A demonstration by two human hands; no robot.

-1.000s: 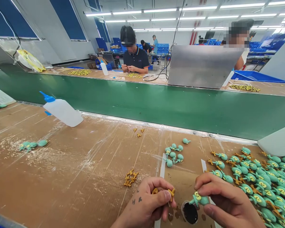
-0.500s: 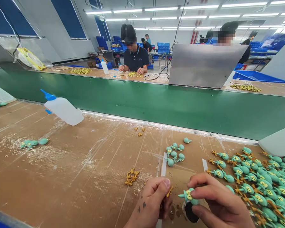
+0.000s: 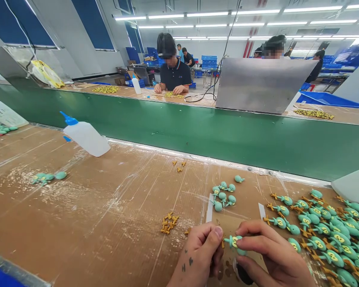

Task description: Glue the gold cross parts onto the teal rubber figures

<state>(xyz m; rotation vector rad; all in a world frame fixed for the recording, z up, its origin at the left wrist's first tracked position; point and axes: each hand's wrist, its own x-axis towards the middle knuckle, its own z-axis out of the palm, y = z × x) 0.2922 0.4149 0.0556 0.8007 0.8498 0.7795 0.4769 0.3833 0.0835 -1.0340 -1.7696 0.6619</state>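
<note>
- Your right hand (image 3: 271, 255) grasps a small mint-green rubbery-looking head with yellow eyes (image 3: 235, 241) between thumb and fingers; your fingertips cover part of its rounded end.
- The head's narrow tip points at your left hand (image 3: 199, 253); whether the two touch is hard to make out.
- Your left hand is clenched, thumb pressed to forefinger, on a small mustard-brown part (image 3: 223, 243). Only a sliver shows past your thumb, so its shape is hidden, as is anything deeper in your palm.
- Below your right fingers, a round dish of black material (image 3: 243, 276) is largely covered by your hand.
- Left of your left hand lies a pile of mustard-brown cross-shaped pieces (image 3: 169, 222); one stray piece (image 3: 187, 231) is half hidden behind your knuckles.
- At right, a heap of green heads joined to brown pieces (image 3: 332, 257) runs out of view, below a white rounded object (image 3: 354, 185) cut off by the edge.
</note>
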